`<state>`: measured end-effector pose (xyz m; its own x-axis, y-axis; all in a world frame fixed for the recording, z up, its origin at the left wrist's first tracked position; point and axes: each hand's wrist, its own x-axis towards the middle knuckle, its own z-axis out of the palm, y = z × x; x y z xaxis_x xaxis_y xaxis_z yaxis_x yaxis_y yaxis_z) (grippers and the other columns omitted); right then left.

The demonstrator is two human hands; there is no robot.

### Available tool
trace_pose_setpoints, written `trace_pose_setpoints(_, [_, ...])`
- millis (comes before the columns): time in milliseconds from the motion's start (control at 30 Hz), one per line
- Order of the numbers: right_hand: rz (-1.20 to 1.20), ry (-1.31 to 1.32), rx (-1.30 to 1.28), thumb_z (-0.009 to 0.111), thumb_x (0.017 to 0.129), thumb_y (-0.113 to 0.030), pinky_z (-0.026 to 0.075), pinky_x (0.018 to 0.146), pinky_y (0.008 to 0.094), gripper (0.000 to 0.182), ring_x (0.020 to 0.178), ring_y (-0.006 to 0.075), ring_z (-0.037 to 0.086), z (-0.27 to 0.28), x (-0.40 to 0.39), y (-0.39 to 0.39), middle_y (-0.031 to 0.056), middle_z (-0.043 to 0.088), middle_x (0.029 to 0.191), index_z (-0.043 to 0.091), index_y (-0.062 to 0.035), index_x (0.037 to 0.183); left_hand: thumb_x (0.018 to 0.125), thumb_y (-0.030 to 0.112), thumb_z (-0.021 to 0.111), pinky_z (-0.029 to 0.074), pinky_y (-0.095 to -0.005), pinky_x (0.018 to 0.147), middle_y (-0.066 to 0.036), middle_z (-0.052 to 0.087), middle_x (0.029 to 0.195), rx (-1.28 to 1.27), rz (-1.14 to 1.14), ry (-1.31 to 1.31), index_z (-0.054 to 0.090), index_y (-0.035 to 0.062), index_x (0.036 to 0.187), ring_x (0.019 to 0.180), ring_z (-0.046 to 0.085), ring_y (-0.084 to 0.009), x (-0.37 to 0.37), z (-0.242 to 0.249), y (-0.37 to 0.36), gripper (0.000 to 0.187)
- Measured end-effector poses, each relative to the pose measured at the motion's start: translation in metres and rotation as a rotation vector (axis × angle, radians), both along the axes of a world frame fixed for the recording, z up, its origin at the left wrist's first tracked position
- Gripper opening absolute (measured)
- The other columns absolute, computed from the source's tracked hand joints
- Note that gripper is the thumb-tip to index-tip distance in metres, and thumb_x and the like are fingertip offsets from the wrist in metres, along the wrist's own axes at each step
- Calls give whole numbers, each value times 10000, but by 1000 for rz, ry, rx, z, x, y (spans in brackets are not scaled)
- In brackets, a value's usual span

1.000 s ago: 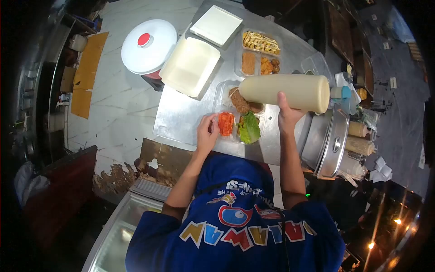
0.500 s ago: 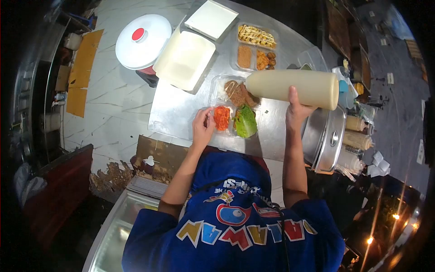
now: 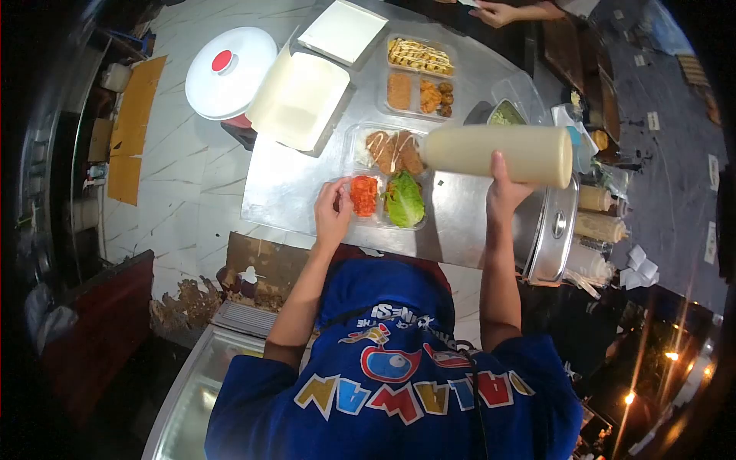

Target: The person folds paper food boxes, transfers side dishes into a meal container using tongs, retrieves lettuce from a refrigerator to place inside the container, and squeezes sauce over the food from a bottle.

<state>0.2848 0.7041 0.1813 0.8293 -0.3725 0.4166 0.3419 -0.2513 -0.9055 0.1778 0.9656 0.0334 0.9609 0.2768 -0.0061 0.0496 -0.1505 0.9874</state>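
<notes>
My right hand (image 3: 506, 186) is wrapped round a large squeeze bottle (image 3: 491, 153) of pale cream sauce, held nearly level with its tip to the left. The tip is over the right side of a clear plastic food container (image 3: 379, 221). In that container lie browned fried pieces (image 3: 392, 152) with pale sauce streaks, some white rice (image 3: 361, 146), shredded orange-red food (image 3: 363, 195) and a green lettuce leaf (image 3: 404, 201). At the container's left edge, my left hand (image 3: 334, 210) has curled fingers pinching the rim beside the orange-red food.
Behind stands a second filled container (image 3: 392, 107). An open cream takeaway box (image 3: 310, 96) and a white-lidded round tub (image 3: 230, 73) are at left. A metal pan (image 3: 556, 230) and several sauce bottles (image 3: 598, 226) line the right. Another person's hand (image 3: 494, 14) shows at the top.
More pale sauce lines now lie across the fried pieces, and the bottle's tip has moved slightly right relative to the container. Another person's hand has come into view at the top.
</notes>
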Motion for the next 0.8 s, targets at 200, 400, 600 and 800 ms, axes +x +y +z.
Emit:
trace_pose_setpoints(200, [3, -49, 37, 788, 799, -16, 503, 902, 319, 479, 994, 152, 612, -3, -4, -3, 73, 603, 1141, 552, 4, 1215, 905, -14, 569, 429, -266, 599, -68, 547, 855, 14, 9, -22, 655, 4, 1163, 705, 524, -137, 1, -6, -1, 272])
trace_pose_setpoints(400, [-54, -72, 55, 769, 816, -3, 503, 892, 307, 478, 978, 148, 614, -11, 4, -24, 76, 599, 1142, 538, 11, 1234, 964, 16, 538, 420, -239, 594, -25, 505, 857, 58, -21, 3, 650, 0, 1186, 699, 505, -76, 0, -11, 1, 249])
trace_pose_setpoints(600, [-85, -46, 115, 735, 844, 11, 503, 931, 323, 490, 1028, 152, 604, -14, -22, -30, 81, 588, 1172, 494, 7, 1271, 976, 21, 536, 417, -234, 596, -20, 513, 869, 31, -26, 11, 643, -15, 1187, 697, 504, -68, 0, -3, 0, 239])
trace_pose_setpoints(800, [-141, -55, 303, 699, 888, -70, 488, 990, 359, 498, 1125, 198, 590, -42, -23, -56, 94, 574, 1232, 469, -18, 1327, 922, -3, 577, 396, -232, 591, -7, 491, 841, -4, 4, 2, 654, 10, 1182, 679, 461, -79, 0, -3, -3, 272])
